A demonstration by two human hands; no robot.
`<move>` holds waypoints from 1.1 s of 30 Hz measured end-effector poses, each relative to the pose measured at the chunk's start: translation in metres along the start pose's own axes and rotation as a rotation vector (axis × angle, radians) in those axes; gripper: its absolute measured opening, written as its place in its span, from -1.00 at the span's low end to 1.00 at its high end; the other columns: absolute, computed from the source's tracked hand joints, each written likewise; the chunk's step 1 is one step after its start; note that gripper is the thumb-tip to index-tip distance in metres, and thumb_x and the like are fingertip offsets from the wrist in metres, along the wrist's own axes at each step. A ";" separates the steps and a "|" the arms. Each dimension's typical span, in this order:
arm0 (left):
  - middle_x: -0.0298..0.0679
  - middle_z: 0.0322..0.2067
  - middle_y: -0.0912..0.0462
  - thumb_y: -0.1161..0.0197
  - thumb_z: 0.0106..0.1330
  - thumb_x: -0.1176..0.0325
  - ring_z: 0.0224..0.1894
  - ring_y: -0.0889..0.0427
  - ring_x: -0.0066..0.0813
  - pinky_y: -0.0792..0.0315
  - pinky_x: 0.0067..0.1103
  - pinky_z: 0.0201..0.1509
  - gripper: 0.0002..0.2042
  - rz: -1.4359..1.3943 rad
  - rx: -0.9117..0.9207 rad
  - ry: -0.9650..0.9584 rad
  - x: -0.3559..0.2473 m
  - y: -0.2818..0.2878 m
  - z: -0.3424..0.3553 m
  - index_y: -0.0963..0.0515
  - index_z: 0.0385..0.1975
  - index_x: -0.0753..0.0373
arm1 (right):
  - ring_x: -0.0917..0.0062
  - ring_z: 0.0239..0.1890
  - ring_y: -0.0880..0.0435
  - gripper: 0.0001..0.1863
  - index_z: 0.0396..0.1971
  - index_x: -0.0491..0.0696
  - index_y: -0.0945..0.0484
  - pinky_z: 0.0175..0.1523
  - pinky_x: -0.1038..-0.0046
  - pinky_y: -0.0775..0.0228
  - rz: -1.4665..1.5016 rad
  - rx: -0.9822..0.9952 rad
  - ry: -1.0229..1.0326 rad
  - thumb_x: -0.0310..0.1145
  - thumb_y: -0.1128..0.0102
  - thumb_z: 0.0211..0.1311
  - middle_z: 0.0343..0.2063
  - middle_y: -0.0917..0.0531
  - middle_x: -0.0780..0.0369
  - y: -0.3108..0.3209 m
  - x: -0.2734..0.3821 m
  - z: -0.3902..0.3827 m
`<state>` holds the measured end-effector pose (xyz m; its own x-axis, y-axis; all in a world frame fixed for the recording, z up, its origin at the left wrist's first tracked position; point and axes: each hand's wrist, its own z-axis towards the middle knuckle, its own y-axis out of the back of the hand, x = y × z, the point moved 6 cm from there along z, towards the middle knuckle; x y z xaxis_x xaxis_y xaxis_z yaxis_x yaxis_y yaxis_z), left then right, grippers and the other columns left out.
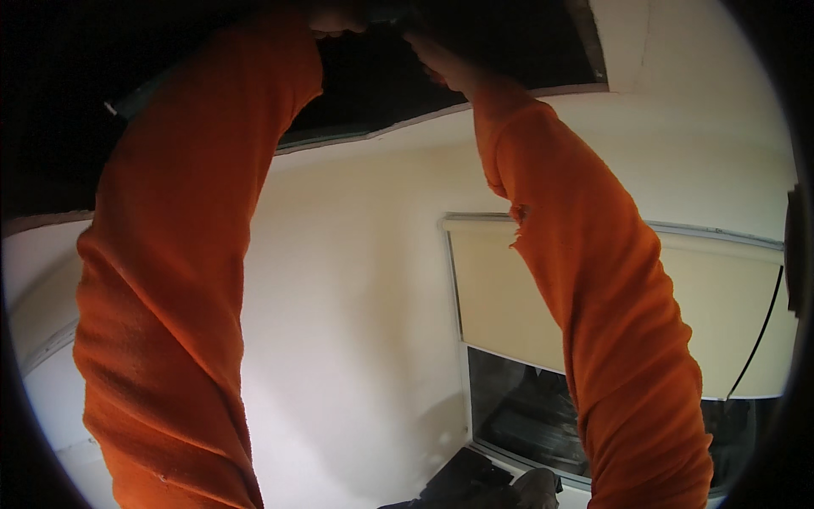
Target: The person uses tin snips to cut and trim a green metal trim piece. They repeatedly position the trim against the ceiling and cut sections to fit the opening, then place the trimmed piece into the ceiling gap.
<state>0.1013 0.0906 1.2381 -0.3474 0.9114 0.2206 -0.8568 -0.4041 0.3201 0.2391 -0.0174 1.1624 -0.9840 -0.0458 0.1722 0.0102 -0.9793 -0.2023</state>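
Both my arms, in orange sleeves, reach up into a dark opening in the white ceiling. My left hand is at the top edge of the view, dim and partly cut off, its fingers looking curled. My right hand is just to its right, angled in toward it, with the fingers closed and mostly lost in shadow. Between the two hands a faint grey-blue piece shows; its kind is too dark to tell. What either hand grips is hidden.
The opening has a rough, thin edge. Below right is a window with a cream roller blind partly down and a dark cord. Dark objects lie at the bottom by the sill. A pale-tipped piece shows behind my left sleeve.
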 end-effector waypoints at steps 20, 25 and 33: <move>-0.02 -0.23 -0.74 -0.31 0.42 -0.02 -0.23 -0.75 -0.16 -0.59 -0.27 -0.04 -0.55 -0.248 0.123 0.044 0.031 -0.041 0.003 -0.62 0.06 0.25 | 0.39 -0.55 -0.54 -0.68 -0.23 0.06 -0.56 -0.35 0.12 -0.58 0.831 0.008 -0.609 0.01 -0.15 0.40 -0.59 -0.47 0.34 -0.028 -0.083 0.016; 0.01 -0.25 -0.75 -0.43 0.30 -0.07 -0.21 -0.76 -0.11 -0.59 -0.23 -0.02 -0.49 -0.048 -0.005 -0.322 0.031 -0.002 -0.014 -0.65 0.02 0.25 | 0.51 -0.40 -0.63 -0.74 -0.24 0.03 -0.58 -0.32 0.29 -0.55 0.681 0.211 -0.364 -0.08 -0.21 0.35 -0.55 -0.53 0.32 -0.012 -0.038 0.011; -0.04 -0.23 -0.76 -0.48 0.25 -0.08 -0.20 -0.75 -0.06 -0.60 -0.20 -0.03 -0.51 0.185 0.170 -0.215 0.067 0.021 -0.111 -0.69 -0.08 0.23 | 0.67 -0.44 -0.45 -0.67 -0.16 -0.06 -0.65 -0.29 0.52 -0.30 -0.027 0.382 0.017 -0.13 -0.32 0.22 -0.48 -0.58 0.35 0.064 0.066 -0.132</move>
<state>0.0182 0.1520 1.1576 -0.3868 0.7915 0.4731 -0.7049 -0.5846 0.4018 0.1516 -0.0574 1.0335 -0.9876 -0.0189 0.1556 0.0466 -0.9832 0.1766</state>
